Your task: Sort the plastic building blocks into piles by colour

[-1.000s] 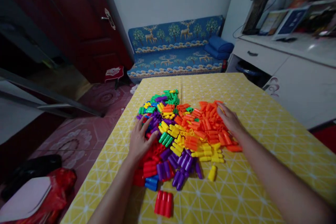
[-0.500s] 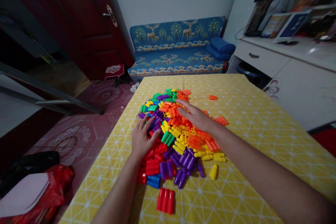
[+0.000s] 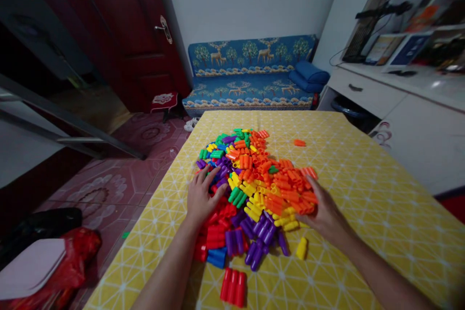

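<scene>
A heap of coloured plastic tube blocks (image 3: 254,184) in orange, yellow, purple, green, red and blue lies on the table with the yellow patterned cloth (image 3: 363,193). My left hand (image 3: 203,198) rests flat on the heap's left side, fingers spread over purple and red blocks. My right hand (image 3: 325,215) lies open against the heap's near right edge, fingers touching orange and yellow blocks. A red block of joined tubes (image 3: 233,286) sits apart near the front. One yellow piece (image 3: 302,248) lies just below my right hand. A single orange piece (image 3: 300,143) sits apart at the back.
A blue patterned sofa (image 3: 250,77) stands behind the table. White cabinets (image 3: 417,126) line the right. A dark red door (image 3: 138,34) is at the left. A red bag with a white board (image 3: 47,266) lies on the tiled floor at the lower left.
My right hand swept from the heap's right side across its top, then drew back to the near right edge. Orange blocks shifted left and back. My left hand stayed in place.
</scene>
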